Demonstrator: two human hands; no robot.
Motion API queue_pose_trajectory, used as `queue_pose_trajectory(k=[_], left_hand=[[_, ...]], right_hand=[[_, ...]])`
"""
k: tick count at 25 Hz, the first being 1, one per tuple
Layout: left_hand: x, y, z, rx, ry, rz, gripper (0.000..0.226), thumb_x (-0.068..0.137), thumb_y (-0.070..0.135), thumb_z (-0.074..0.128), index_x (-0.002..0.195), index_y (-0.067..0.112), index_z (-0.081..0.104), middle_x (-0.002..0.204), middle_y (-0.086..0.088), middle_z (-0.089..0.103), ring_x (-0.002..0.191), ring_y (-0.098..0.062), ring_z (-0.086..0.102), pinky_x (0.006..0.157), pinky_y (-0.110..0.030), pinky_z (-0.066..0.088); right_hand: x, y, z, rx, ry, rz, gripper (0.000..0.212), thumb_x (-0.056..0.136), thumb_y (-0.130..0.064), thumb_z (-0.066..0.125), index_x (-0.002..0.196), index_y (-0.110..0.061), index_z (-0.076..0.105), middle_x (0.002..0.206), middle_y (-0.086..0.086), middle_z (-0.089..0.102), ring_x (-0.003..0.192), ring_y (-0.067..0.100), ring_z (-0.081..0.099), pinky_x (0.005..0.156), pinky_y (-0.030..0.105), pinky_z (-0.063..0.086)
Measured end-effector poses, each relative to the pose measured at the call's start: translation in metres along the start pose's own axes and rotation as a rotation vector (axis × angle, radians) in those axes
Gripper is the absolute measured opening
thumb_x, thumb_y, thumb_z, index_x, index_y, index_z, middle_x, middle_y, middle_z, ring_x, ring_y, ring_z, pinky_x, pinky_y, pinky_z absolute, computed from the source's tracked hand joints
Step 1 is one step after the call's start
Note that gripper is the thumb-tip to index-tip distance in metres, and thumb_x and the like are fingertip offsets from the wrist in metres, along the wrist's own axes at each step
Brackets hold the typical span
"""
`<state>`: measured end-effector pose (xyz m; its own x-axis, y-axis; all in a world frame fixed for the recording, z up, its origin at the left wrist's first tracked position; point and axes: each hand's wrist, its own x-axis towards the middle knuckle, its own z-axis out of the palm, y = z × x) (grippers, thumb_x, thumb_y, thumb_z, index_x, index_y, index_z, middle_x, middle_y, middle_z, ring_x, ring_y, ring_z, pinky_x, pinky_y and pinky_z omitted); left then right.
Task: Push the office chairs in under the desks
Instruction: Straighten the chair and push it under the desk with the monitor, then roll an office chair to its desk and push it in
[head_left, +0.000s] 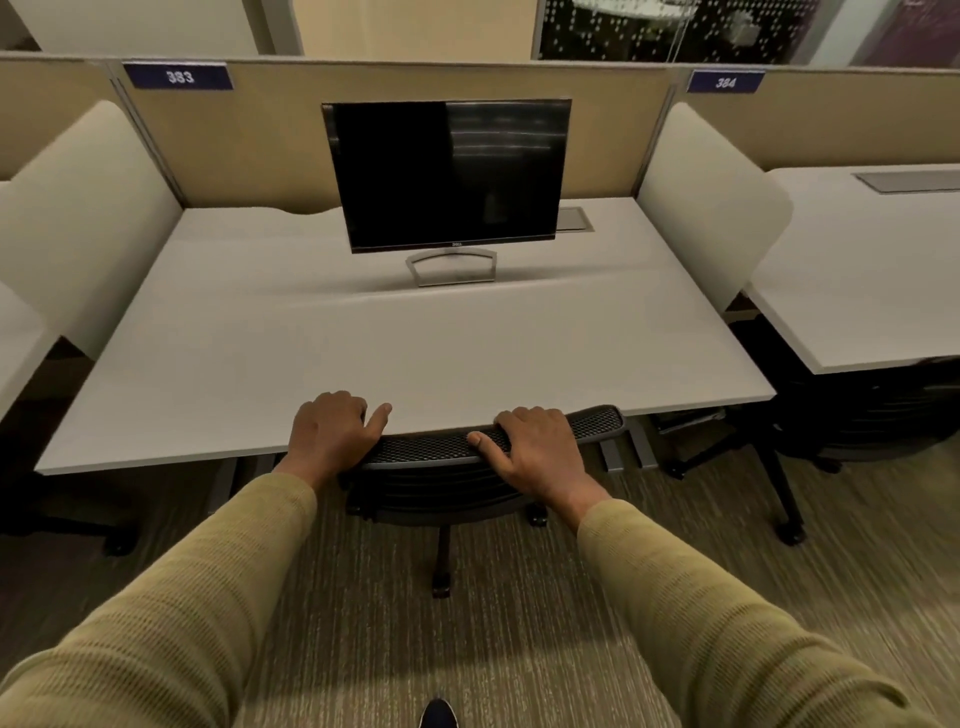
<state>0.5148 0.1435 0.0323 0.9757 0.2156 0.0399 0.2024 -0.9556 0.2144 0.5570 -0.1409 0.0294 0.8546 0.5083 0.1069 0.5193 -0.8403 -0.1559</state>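
At the far left a dark chair base (111, 540) shows under the neighbouring desk, its wheel on the carpet (519, 623). Next comes the left hand (332, 434), resting on the left end of the chair back (441, 446) where it meets the desk (363, 338); its fingers curl loosely over the top rail, the forefinger pointing out toward the desk edge, so it presses rather than clamps. The chair is black mesh, its back upright and touching or just beside the front edge of the desk, the seat hidden beneath the top and one leg with a caster trailing out toward the person. Above the middle of the desk stands a dark monitor (449, 174), well apart from the hands. The right hand (537, 447) lies flat on the right part of the rail, fingers together and draped over the far side, thumb spread along the near side. Further right a second chair (779, 457) sits between this desk and the next desk (857, 280), its legs sticking out over the carpet, not fully tucked. The step in hand looks like the last of the push on the middle chair, which seems as far in as it will go. The next move probably calls for letting go of the rail, turning right, and taking hold of the second chair's back to square it up before pushing.
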Motion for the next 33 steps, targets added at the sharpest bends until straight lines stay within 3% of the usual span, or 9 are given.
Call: queue_pose_trajectory(k=[2, 4, 8, 12, 14, 18, 22, 29, 33], left_hand=[[0.003, 0.029, 0.003, -0.002, 0.012, 0.002, 0.062, 0.101, 0.051, 0.047, 0.054, 0.011, 0.054, 0.057, -0.003, 0.051, 0.055, -0.019, 0.048, 0.058, -0.035, 0.032], [0.007, 0.078, 0.01, -0.037, 0.004, 0.036, 0.063, 0.102, 0.052, 0.046, 0.057, 0.009, 0.056, 0.058, -0.004, 0.052, 0.056, -0.021, 0.05, 0.058, -0.036, 0.035], [0.01, 0.198, 0.03, -0.081, -0.023, 0.148, 0.058, 0.102, 0.055, 0.04, 0.075, 0.01, 0.066, 0.077, -0.005, 0.059, 0.074, -0.027, 0.058, 0.069, -0.04, 0.046], [0.005, 0.334, 0.059, -0.11, 0.09, 0.339, 0.046, 0.101, 0.051, 0.048, 0.113, 0.01, 0.064, 0.112, -0.012, 0.059, 0.1, -0.031, 0.055, 0.082, -0.044, 0.046], [-0.002, 0.408, 0.074, -0.089, 0.085, 0.432, 0.048, 0.1, 0.05, 0.051, 0.121, 0.009, 0.062, 0.12, -0.015, 0.058, 0.107, -0.034, 0.054, 0.083, -0.044, 0.044], [-0.02, 0.527, 0.101, -0.064, 0.065, 0.565, 0.049, 0.098, 0.057, 0.046, 0.117, 0.013, 0.061, 0.117, -0.011, 0.057, 0.103, -0.029, 0.054, 0.082, -0.043, 0.044], [-0.02, 0.602, 0.116, -0.055, 0.028, 0.656, 0.051, 0.099, 0.059, 0.04, 0.121, 0.016, 0.056, 0.119, -0.008, 0.054, 0.104, -0.024, 0.051, 0.09, -0.042, 0.046], [0.036, 0.712, 0.158, -0.062, 0.002, 0.716, 0.051, 0.099, 0.061, 0.036, 0.119, 0.018, 0.055, 0.115, -0.005, 0.054, 0.102, -0.023, 0.05, 0.089, -0.043, 0.047], [0.087, 0.785, 0.185, -0.187, -0.001, 0.687, 0.048, 0.101, 0.059, 0.041, 0.119, 0.018, 0.057, 0.112, -0.002, 0.056, 0.098, -0.021, 0.052, 0.084, -0.037, 0.043]], right_hand=[[-0.011, 0.014, -0.003, 0.041, 0.02, -0.026, 0.073, 0.095, -0.074, 0.024, 0.12, -0.018, 0.063, 0.114, 0.004, 0.067, 0.108, 0.026, 0.058, 0.101, 0.045, 0.039], [-0.031, 0.042, -0.009, 0.059, 0.046, -0.033, 0.076, 0.096, -0.072, 0.028, 0.139, -0.015, 0.054, 0.141, 0.01, 0.056, 0.133, 0.031, 0.046, 0.117, 0.05, 0.027], [-0.082, 0.125, -0.03, 0.06, 0.005, 0.024, 0.083, 0.095, -0.074, 0.023, 0.158, -0.02, 0.028, 0.166, 0.009, 0.023, 0.154, 0.029, 0.013, 0.125, 0.052, 0.007], [-0.142, 0.234, -0.064, 0.028, 0.04, 0.156, 0.085, 0.094, -0.075, 0.022, 0.159, -0.02, 0.024, 0.167, 0.01, 0.02, 0.155, 0.029, 0.012, 0.125, 0.053, 0.007], [-0.176, 0.287, -0.08, 0.01, 0.053, 0.224, 0.086, 0.094, -0.075, 0.022, 0.159, -0.019, 0.024, 0.166, 0.01, 0.021, 0.155, 0.028, 0.012, 0.125, 0.053, 0.007], [-0.229, 0.373, -0.104, -0.003, 0.066, 0.32, 0.083, 0.096, -0.072, 0.024, 0.16, -0.02, 0.019, 0.168, 0.009, 0.017, 0.155, 0.026, 0.007, 0.125, 0.052, 0.005], [-0.255, 0.437, -0.122, 0.014, 0.083, 0.4, 0.081, 0.098, -0.07, 0.028, 0.161, -0.02, 0.019, 0.168, 0.009, 0.016, 0.156, 0.026, 0.007, 0.125, 0.051, 0.004], [-0.253, 0.549, -0.129, 0.027, 0.07, 0.473, 0.081, 0.098, -0.071, 0.028, 0.161, -0.022, 0.015, 0.169, 0.006, 0.014, 0.156, 0.024, 0.005, 0.125, 0.052, 0.005], [-0.237, 0.636, -0.141, -0.026, 0.019, 0.495, 0.081, 0.097, -0.07, 0.03, 0.16, -0.021, 0.02, 0.168, 0.007, 0.019, 0.155, 0.025, 0.01, 0.125, 0.051, 0.008]])
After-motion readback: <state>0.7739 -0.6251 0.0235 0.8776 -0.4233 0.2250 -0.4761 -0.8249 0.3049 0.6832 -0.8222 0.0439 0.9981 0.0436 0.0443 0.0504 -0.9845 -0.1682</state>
